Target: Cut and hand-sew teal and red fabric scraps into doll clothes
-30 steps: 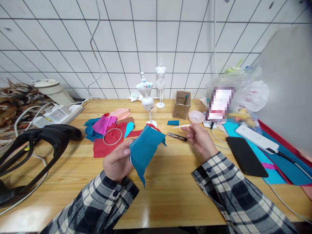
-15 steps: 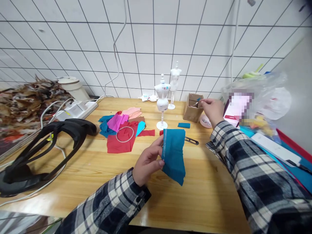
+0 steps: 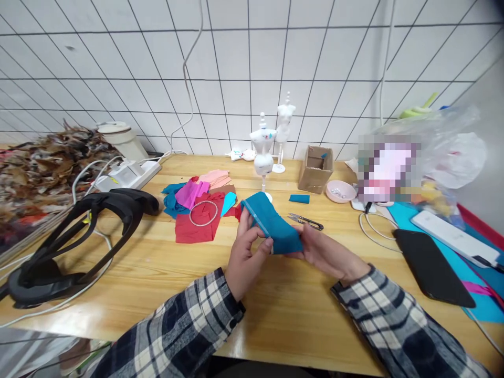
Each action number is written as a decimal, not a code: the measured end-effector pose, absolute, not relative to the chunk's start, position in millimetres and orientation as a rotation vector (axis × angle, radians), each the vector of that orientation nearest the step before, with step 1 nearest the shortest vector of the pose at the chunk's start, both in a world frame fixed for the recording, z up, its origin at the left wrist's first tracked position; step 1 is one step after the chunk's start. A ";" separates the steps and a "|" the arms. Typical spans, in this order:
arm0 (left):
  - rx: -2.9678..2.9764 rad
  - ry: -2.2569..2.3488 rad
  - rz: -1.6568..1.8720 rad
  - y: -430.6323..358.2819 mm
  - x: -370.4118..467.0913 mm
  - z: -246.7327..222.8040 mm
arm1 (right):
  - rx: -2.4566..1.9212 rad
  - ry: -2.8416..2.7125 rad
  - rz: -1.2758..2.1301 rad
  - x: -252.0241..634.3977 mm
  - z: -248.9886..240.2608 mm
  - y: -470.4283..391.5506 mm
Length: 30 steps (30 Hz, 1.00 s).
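A teal piece of cloth (image 3: 275, 226) with a pale strip along one edge is held up over the middle of the table. My left hand (image 3: 249, 252) is closed on its left edge, thumb in front and fingers behind. At the right end, my right hand (image 3: 325, 249) is closed on the same cloth, with its fingers partly hidden behind it. Just beyond lie thread snips (image 3: 307, 221) and a small folded teal cloth (image 3: 299, 198). A white mini dress form (image 3: 263, 142) stands behind, its base mostly covered by the held cloth.
Coloured fabric scraps (image 3: 197, 226) with a ring (image 3: 203, 213) on them lie to the left, near a black headset strap frame (image 3: 129, 231). A cardboard box (image 3: 313, 178), a pink bowl of beads (image 3: 339, 197) and a black phone (image 3: 433, 268) are on the right.
My right hand has come back from the cardboard box to the cloth's right end. The cloth, hanging upright before, is now tilted and slightly folded between both hands.
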State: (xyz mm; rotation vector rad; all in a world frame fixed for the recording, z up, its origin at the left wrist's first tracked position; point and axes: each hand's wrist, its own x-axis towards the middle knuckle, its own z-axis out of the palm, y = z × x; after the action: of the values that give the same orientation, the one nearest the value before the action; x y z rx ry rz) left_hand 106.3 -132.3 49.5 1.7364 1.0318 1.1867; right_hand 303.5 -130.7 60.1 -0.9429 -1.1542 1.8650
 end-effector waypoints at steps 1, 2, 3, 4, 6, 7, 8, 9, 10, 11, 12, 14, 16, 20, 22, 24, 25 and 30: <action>1.786 1.055 1.152 -133.0 109.1 47.5 | -0.905 -1.127 1.854 300.5 57.2 -135.2; 1.842 1.067 1.110 -133.9 111.1 46.0 | -0.894 -1.088 1.824 300.1 54.6 -136.4; 1.891 1.077 1.063 -135.0 112.0 45.2 | -0.910 -1.046 1.805 302.4 52.4 -134.9; 1.932 1.095 1.002 -135.9 111.1 45.2 | -0.943 -1.002 1.794 307.1 50.3 -131.7; 2.014 1.177 0.869 -135.9 103.2 47.6 | -1.040 -0.939 1.800 322.1 47.4 -123.7; 2.066 1.228 0.804 -133.9 96.2 49.7 | -1.101 -0.948 1.811 331.7 46.6 -120.3; 2.145 1.274 0.794 -130.2 87.9 51.9 | -1.170 -0.991 1.816 342.1 46.4 -118.0; 2.221 1.282 0.863 -124.7 79.2 53.9 | -1.245 -1.068 1.812 353.0 46.7 -116.8; 2.263 1.284 0.925 -117.6 71.0 55.3 | -1.325 -1.180 1.793 364.2 47.4 -116.7; 2.285 1.330 0.992 -109.4 64.3 55.9 | -1.384 -1.332 1.752 375.3 48.4 -117.5; 2.312 1.372 0.990 -100.8 59.7 55.4 | -1.439 -1.488 1.682 385.9 49.2 -118.8; 2.395 1.301 0.903 -85.6 58.3 51.2 | -1.526 -1.701 1.588 404.3 49.9 -122.1; 2.500 1.074 0.690 -77.1 65.8 44.7 | -1.564 -1.848 1.521 416.7 48.1 -124.6; 2.546 0.964 0.354 -81.8 84.9 37.5 | -1.609 -2.073 1.212 425.4 39.3 -124.1; 2.550 1.068 0.298 -88.5 86.7 39.9 | -1.722 -2.083 0.943 427.3 36.7 -121.5; 2.559 1.173 0.287 -93.4 82.7 44.3 | -1.859 -2.011 0.653 428.0 38.5 -119.2; 2.557 1.210 0.291 -94.5 79.5 46.3 | -1.906 -1.953 0.505 426.6 41.2 -118.8; 2.549 1.324 0.459 -86.0 63.0 44.5 | -1.693 -1.819 0.064 378.6 56.5 -129.6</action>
State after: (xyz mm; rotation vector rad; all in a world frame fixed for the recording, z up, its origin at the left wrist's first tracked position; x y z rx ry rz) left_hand 63.0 -86.0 44.5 2.5493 1.3244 0.4590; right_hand 378.6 -129.6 56.5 -1.6933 -1.8194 0.0638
